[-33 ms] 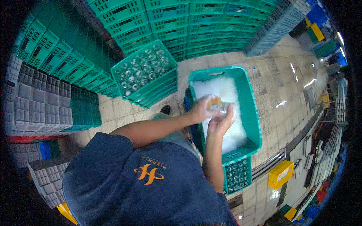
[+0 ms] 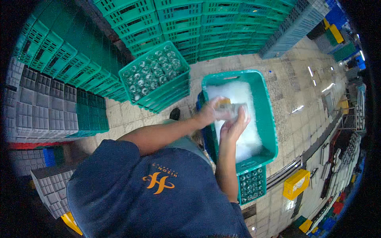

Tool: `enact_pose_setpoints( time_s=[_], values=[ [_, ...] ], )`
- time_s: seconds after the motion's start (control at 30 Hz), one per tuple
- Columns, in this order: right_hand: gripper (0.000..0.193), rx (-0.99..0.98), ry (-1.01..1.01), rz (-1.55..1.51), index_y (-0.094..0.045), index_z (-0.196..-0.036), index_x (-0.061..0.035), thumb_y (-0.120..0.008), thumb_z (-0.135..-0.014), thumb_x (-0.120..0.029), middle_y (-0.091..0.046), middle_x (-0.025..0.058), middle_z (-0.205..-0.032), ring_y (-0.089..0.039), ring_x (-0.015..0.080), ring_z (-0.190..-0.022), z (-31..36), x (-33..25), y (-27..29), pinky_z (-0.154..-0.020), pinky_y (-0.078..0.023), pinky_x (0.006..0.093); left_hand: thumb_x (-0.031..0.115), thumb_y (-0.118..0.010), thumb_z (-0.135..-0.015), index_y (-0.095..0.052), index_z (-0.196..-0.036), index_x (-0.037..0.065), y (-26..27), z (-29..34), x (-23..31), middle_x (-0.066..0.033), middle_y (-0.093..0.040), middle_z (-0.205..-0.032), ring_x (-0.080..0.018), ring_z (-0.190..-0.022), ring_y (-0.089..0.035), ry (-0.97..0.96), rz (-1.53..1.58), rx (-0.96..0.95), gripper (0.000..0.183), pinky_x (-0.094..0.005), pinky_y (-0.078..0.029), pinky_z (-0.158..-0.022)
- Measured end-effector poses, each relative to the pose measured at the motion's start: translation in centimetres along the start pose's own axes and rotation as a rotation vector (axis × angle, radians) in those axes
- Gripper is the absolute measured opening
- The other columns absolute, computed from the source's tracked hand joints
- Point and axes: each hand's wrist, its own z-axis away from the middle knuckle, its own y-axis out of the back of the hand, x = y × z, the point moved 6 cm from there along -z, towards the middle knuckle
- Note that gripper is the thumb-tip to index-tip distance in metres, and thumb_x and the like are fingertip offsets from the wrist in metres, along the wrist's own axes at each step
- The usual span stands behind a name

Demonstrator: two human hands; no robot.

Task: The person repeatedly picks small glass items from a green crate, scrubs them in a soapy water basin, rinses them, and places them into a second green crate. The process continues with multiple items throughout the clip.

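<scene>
Above a green tub [image 2: 266, 119] filled with white suds [image 2: 249, 139], both my hands work close together. My right hand [image 2: 234, 127] is closed around a clear drinking glass [image 2: 238, 106], which lies tilted sideways. Coming in from the left, my left hand [image 2: 207, 112] is closed on a yellow sponge [image 2: 224, 101] and presses it to the glass. The left fingers are blurred by motion, and part of the glass is hidden behind them.
A green crate of upright glasses [image 2: 152, 73] tops a stack at the tub's far left. Another glass rack [image 2: 253, 186] stands at the tub's near end. Stacked green crates [image 2: 178, 27] wall off the back; a yellow crate [image 2: 296, 184] sits on the wet tiled floor.
The view has shifted slightly. My left fingers and the sponge have moved a little against the glass, which stays in my right hand.
</scene>
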Motion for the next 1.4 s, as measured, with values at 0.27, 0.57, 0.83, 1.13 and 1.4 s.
enact_pose_setpoints(
  time_s=[0.27, 0.57, 0.83, 1.13, 1.4],
  values=[
    [0.079, -0.416, 0.64, 1.537, -0.039, -0.149, 0.0042, -0.079, -0.086, -0.021, -0.047, 0.0303, -0.145, -0.048, 0.0428, -0.135, 0.0, 6.9, -8.5, -0.115, -0.037, 0.0502, 0.03, -0.082, -0.086, -0.064, -0.122, 0.017, 24.6, -5.8, 0.9, -0.0046, -0.067, -0.11, -0.0257, -0.095, -0.067, 0.046, 0.632, 0.352, 0.042, -0.0434, -0.057, -0.061],
    [0.037, -0.258, 0.027, 1.947, -0.063, -0.122, -0.0089, -0.074, -0.087, -0.018, -0.07, 0.0188, -0.113, -0.068, 0.0423, -0.099, -4.5, 14.1, -7.9, -0.085, -0.054, 0.0524, 0.032, -0.085, -0.081, -0.067, -0.115, 0.01, 46.6, -17.4, -7.7, -0.0065, -0.071, -0.089, -0.0209, -0.064, -0.066, 0.277, -0.241, 0.693, 0.044, -0.0331, -0.049, -0.049],
    [0.034, -0.174, -0.103, 2.029, -0.063, -0.122, -0.0105, -0.071, -0.093, -0.026, -0.07, 0.016, -0.115, -0.068, 0.0409, -0.102, -5.0, 14.3, -9.3, -0.085, -0.054, 0.0501, 0.031, -0.076, -0.089, -0.067, -0.112, 0.003, 40.9, -24.2, -8.7, -0.0219, -0.068, -0.1, -0.0419, -0.099, -0.066, 0.014, -1.241, 0.177, 0.038, -0.0527, -0.054, -0.082],
    [0.035, -0.192, -0.041, 1.999, -0.063, -0.121, -0.0089, -0.073, -0.093, -0.027, -0.07, 0.0165, -0.116, -0.069, 0.0415, -0.1, -5.3, 14.7, -9.0, -0.084, -0.054, 0.0509, 0.022, -0.067, -0.092, -0.068, -0.092, 0.007, 37.3, -27.6, -5.2, -0.0141, -0.062, -0.096, -0.033, -0.098, -0.057, -0.616, -1.372, 0.161, 0.015, -0.0485, -0.048, -0.086],
    [0.033, -0.196, 0.045, 2.005, -0.064, -0.119, -0.0079, -0.072, -0.095, -0.029, -0.071, 0.0202, -0.11, -0.069, 0.0436, -0.095, -4.9, 14.8, -8.3, -0.081, -0.054, 0.053, 0.014, -0.063, -0.09, -0.064, -0.094, 0.009, 38.8, -17.0, -13.6, -0.0135, -0.061, -0.095, -0.0349, -0.095, -0.062, -0.349, -1.342, -0.241, 0.007, -0.0481, -0.052, -0.079]
  ],
)
